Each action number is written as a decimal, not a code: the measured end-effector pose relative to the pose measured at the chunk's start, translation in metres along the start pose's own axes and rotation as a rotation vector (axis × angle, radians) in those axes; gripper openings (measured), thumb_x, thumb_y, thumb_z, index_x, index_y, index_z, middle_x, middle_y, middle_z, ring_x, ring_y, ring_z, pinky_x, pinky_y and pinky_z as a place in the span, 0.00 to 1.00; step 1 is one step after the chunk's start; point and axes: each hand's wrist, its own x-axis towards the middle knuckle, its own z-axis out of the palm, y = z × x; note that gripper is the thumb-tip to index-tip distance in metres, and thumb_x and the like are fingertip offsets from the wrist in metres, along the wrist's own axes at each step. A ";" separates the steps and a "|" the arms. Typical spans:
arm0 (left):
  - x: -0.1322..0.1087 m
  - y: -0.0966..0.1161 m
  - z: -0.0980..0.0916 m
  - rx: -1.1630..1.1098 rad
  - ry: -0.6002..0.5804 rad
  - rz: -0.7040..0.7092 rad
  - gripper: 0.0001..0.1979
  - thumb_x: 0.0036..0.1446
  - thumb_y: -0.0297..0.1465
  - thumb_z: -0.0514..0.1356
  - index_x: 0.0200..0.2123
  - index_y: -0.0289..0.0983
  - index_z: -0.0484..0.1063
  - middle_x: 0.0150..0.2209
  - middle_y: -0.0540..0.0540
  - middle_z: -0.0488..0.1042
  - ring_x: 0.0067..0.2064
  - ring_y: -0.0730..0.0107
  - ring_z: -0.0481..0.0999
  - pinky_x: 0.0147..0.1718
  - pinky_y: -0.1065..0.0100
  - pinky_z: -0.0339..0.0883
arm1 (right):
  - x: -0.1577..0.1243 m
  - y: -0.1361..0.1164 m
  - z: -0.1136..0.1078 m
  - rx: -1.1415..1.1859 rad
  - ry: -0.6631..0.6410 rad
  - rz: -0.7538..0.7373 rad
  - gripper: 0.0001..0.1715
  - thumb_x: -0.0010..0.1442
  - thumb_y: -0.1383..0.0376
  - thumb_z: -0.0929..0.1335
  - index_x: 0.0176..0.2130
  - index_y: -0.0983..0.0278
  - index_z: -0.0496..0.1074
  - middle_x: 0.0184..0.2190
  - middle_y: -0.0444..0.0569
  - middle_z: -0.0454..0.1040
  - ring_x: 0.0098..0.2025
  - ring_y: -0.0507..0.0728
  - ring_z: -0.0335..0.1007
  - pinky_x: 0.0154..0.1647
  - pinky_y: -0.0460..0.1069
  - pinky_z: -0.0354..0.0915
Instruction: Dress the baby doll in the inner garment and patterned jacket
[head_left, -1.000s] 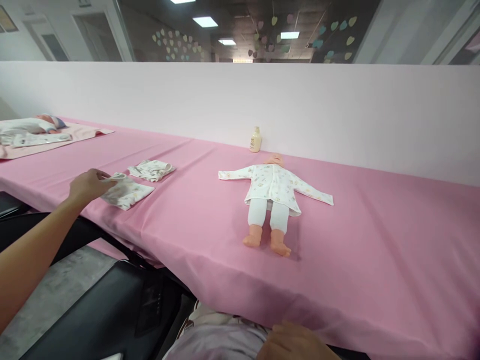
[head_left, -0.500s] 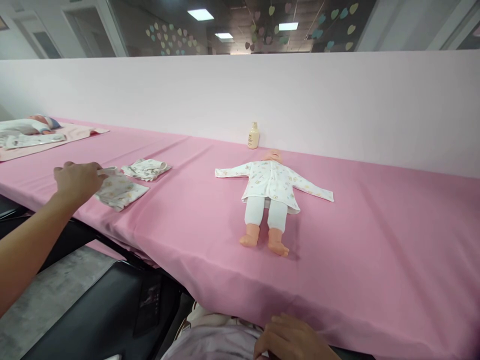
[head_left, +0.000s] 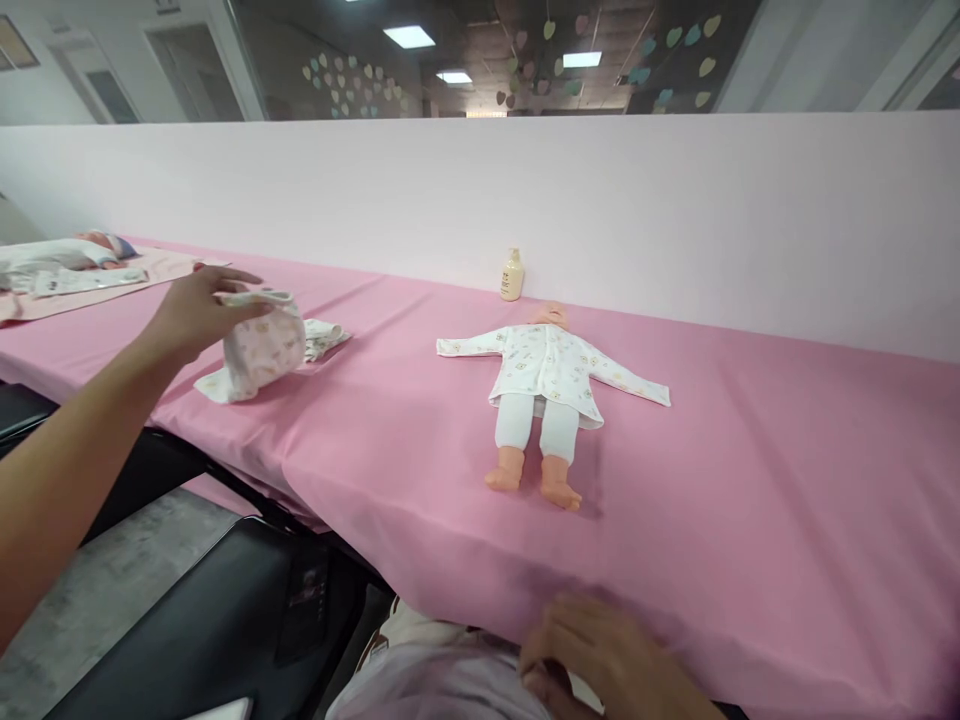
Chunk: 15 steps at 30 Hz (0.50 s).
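My left hand (head_left: 214,305) pinches the top edge of a patterned white cloth garment (head_left: 262,352), partly lifted off the pink table cover. Beside it lies a second folded patterned cloth (head_left: 324,338). My right hand (head_left: 589,645) is low at the table's front edge, near my lap, blurred, with its fingers curled; whether it holds anything is unclear. A baby doll (head_left: 553,315) lies on its back near the middle, wearing a patterned white jacket (head_left: 544,365) with sleeves spread and white trousers (head_left: 514,420), its feet bare.
A cream pump bottle (head_left: 511,276) stands against the white partition (head_left: 465,200) behind the doll. At the far left, another doll (head_left: 67,253) lies on a pale pink cloth (head_left: 169,264). A black chair (head_left: 202,620) is below the table's front edge.
My left hand has moved right and raised the patterned garment, which now hangs partly upright. My right hand has shifted slightly, its fingers more curled.
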 end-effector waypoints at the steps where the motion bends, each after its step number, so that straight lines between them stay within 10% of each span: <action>1: -0.003 0.026 0.001 -0.039 0.024 -0.008 0.38 0.52 0.53 0.78 0.58 0.34 0.81 0.48 0.46 0.81 0.48 0.63 0.75 0.61 0.47 0.72 | 0.010 -0.008 -0.014 0.001 -0.006 0.033 0.08 0.75 0.56 0.68 0.45 0.45 0.80 0.42 0.43 0.84 0.46 0.63 0.83 0.50 0.57 0.80; 6: -0.021 0.168 0.012 -0.360 0.125 0.232 0.29 0.53 0.37 0.81 0.53 0.28 0.80 0.46 0.46 0.81 0.49 0.59 0.82 0.61 0.41 0.74 | 0.095 -0.048 -0.099 -0.081 0.410 -0.107 0.28 0.67 0.44 0.75 0.64 0.26 0.72 0.57 0.44 0.80 0.60 0.71 0.78 0.55 0.72 0.81; 10: -0.049 0.261 0.016 -0.484 0.068 0.586 0.18 0.66 0.38 0.73 0.53 0.35 0.78 0.48 0.55 0.80 0.57 0.62 0.84 0.60 0.52 0.78 | 0.169 -0.084 -0.167 -0.136 0.679 -0.303 0.41 0.71 0.47 0.75 0.73 0.60 0.65 0.67 0.51 0.72 0.67 0.64 0.72 0.67 0.64 0.72; 15: -0.083 0.326 0.015 -0.499 0.070 0.722 0.14 0.74 0.40 0.54 0.53 0.41 0.73 0.50 0.69 0.76 0.60 0.74 0.83 0.59 0.62 0.73 | 0.198 -0.112 -0.214 -0.200 0.718 -0.483 0.15 0.77 0.63 0.70 0.60 0.64 0.74 0.51 0.44 0.79 0.52 0.52 0.77 0.52 0.47 0.74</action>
